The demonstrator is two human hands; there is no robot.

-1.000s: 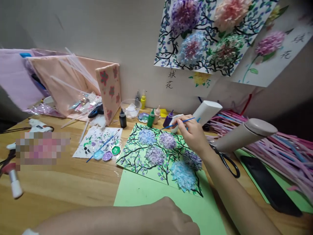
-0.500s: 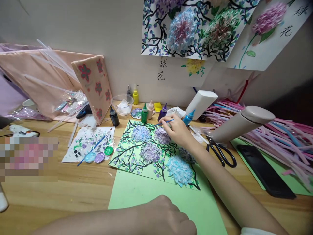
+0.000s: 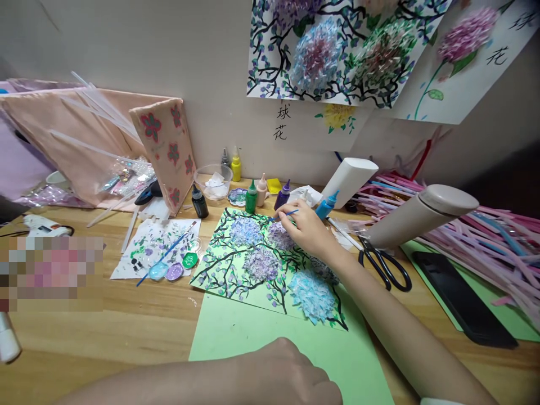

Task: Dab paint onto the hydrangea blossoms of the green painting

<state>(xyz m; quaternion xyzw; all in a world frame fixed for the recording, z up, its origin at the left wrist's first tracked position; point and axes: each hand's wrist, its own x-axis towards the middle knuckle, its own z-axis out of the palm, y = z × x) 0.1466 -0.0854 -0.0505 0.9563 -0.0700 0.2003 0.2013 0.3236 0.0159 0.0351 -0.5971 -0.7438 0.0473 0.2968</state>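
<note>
My right hand (image 3: 304,226) pinches a thin blue paintbrush (image 3: 291,212) over the far edge of a painted sheet (image 3: 236,288). Black branches, small purple and green dabs and raised flowers cover that sheet. Closest to this hand is a purple flower (image 3: 279,235), partly hidden by the fingers. A light blue flower (image 3: 313,296) lies nearer to me. My left hand (image 3: 291,374) rests as a closed fist on a plain green sheet (image 3: 223,332), with nothing visible in it.
Paint bottles, including a green one (image 3: 250,198) and a blue one (image 3: 327,205), stand behind the sheet. Left lie a paint-stained paper (image 3: 145,236), paint lids (image 3: 174,272) and another brush (image 3: 169,250). Scissors (image 3: 386,264), a grey tumbler (image 3: 415,216) and a black phone (image 3: 462,298) are right.
The whole view has shifted slightly. My right hand and the paintbrush have moved very little along the sheet's far edge; my left fist stays put.
</note>
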